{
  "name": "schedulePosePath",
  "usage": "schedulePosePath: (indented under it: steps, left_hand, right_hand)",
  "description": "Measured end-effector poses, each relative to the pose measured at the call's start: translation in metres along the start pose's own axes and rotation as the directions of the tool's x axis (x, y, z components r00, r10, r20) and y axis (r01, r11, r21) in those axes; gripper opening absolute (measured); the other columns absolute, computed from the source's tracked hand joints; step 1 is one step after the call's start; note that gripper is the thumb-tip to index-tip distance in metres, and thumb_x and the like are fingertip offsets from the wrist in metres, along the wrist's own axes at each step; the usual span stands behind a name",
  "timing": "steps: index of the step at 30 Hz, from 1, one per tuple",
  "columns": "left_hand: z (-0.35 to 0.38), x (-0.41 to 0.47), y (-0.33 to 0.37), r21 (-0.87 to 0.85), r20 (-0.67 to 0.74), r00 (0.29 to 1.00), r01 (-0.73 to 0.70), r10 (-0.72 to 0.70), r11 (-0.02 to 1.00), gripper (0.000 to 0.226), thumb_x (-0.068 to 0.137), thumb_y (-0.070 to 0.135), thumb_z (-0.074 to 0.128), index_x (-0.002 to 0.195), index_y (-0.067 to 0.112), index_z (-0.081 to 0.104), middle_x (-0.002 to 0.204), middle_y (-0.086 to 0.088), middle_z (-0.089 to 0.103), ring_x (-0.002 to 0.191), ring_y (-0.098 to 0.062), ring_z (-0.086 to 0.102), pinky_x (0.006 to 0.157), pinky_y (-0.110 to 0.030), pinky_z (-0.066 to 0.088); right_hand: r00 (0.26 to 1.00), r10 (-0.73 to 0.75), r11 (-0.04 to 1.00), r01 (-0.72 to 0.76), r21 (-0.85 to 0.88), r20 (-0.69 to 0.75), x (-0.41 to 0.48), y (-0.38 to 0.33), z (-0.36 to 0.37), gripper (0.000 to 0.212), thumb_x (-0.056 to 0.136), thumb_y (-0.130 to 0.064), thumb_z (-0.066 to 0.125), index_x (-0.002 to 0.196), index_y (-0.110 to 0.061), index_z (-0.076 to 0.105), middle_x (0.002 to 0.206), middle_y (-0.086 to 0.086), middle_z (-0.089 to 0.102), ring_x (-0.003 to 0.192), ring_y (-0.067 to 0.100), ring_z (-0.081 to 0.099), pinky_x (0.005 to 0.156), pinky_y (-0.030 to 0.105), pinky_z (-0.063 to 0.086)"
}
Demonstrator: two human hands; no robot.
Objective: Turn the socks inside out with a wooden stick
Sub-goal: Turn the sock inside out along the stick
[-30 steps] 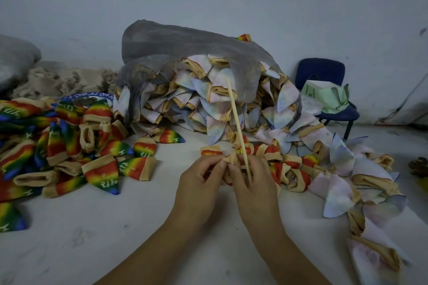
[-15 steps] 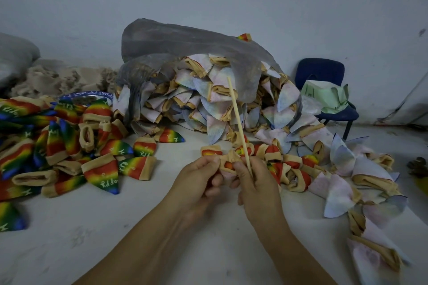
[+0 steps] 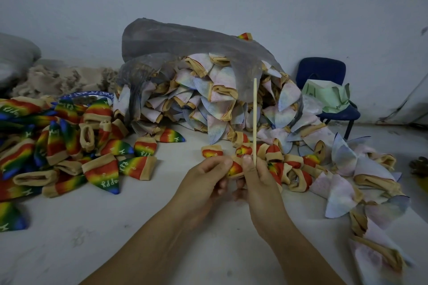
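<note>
A small sock [image 3: 235, 168] with a tan cuff and red-yellow colour showing sits between both hands at the centre. My left hand [image 3: 206, 178] pinches its left side. My right hand [image 3: 257, 180] pinches the sock's right side and also holds a thin wooden stick [image 3: 255, 120], which stands almost upright above the hand. The sock's lower part is hidden behind my fingers.
Rainbow socks [image 3: 69, 148] lie heaped at the left. A grey plastic bag [image 3: 185, 46] spills pale inside-out socks [image 3: 208, 99] behind the hands, trailing to the right [image 3: 347, 180]. A blue chair [image 3: 324, 76] stands at the back right against the wall.
The stick has swung from a left lean to nearly upright. Both hands have shifted slightly right and nearer, and more of the sock's red-yellow colour shows between the thumbs.
</note>
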State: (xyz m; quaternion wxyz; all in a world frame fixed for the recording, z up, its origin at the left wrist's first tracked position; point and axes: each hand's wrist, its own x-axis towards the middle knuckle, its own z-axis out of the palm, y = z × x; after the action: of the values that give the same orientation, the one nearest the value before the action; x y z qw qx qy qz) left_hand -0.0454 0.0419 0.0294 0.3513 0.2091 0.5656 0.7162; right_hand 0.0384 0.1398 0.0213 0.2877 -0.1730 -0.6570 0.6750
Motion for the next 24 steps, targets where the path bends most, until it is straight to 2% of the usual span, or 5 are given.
schedulePosePath:
  steps: [4, 7, 14, 20, 24]
  left_hand:
    - [0.006, 0.000, -0.001, -0.192, -0.041, 0.998, 0.044, -0.052, 0.980, 0.022, 0.099, 0.022, 0.054, 0.091, 0.013, 0.072, 0.066, -0.002, 0.056, 0.060, -0.013, 0.050, 0.062, -0.028, 0.051]
    - [0.008, 0.000, -0.002, -0.232, -0.019, 1.000, 0.014, -0.018, 0.973, 0.023, 0.101, 0.021, 0.050, 0.098, 0.007, 0.067, 0.090, -0.009, 0.071, 0.083, -0.019, 0.065, 0.089, -0.039, 0.053]
    - [0.009, -0.003, -0.004, -0.244, -0.106, 0.986, -0.155, 0.133, 0.957, 0.030, 0.082, 0.029, 0.065, 0.102, 0.010, 0.077, 0.108, -0.009, 0.075, 0.102, -0.018, 0.070, 0.084, -0.025, 0.056]
    - [0.013, -0.006, -0.010, -0.256, -0.093, 0.989, -0.138, 0.118, 0.957, 0.028, 0.083, 0.027, 0.066, 0.103, 0.013, 0.078, 0.111, -0.006, 0.074, 0.108, -0.016, 0.069, 0.094, -0.024, 0.055]
    - [0.011, -0.004, -0.008, -0.294, -0.111, 0.990, -0.113, 0.084, 0.949, 0.038, 0.083, 0.030, 0.064, 0.112, 0.007, 0.072, 0.109, -0.007, 0.075, 0.103, -0.014, 0.070, 0.083, -0.022, 0.057]
  right_hand:
    - [0.986, -0.164, 0.955, 0.154, -0.255, -0.019, 0.000, -0.001, 0.004, 0.038, 0.086, -0.054, 0.041, 0.087, -0.018, 0.054, 0.075, 0.000, 0.065, 0.068, 0.021, 0.066, 0.063, 0.037, 0.058]
    - [0.956, -0.291, 0.878, 0.246, -0.411, -0.049, -0.001, -0.001, 0.005, 0.038, 0.088, -0.054, 0.037, 0.084, -0.019, 0.051, 0.083, 0.005, 0.055, 0.075, 0.030, 0.061, 0.069, 0.045, 0.052]
    - [0.912, -0.393, 0.761, 0.254, -0.597, -0.113, -0.005, 0.004, 0.009, 0.038, 0.093, -0.043, 0.037, 0.108, -0.014, 0.058, 0.103, 0.001, 0.042, 0.092, -0.010, 0.044, 0.072, 0.000, 0.036]
    - [0.933, -0.315, 0.836, 0.185, -0.517, -0.175, -0.002, 0.004, 0.010, 0.011, 0.099, -0.027, 0.042, 0.094, -0.028, 0.052, 0.088, -0.010, 0.049, 0.078, 0.002, 0.048, 0.066, 0.007, 0.038]
    - [0.963, -0.174, 0.943, 0.102, -0.316, -0.206, -0.001, 0.004, 0.014, 0.021, 0.099, -0.026, 0.043, 0.089, -0.041, 0.054, 0.082, -0.011, 0.056, 0.073, 0.008, 0.050, 0.067, 0.028, 0.045]
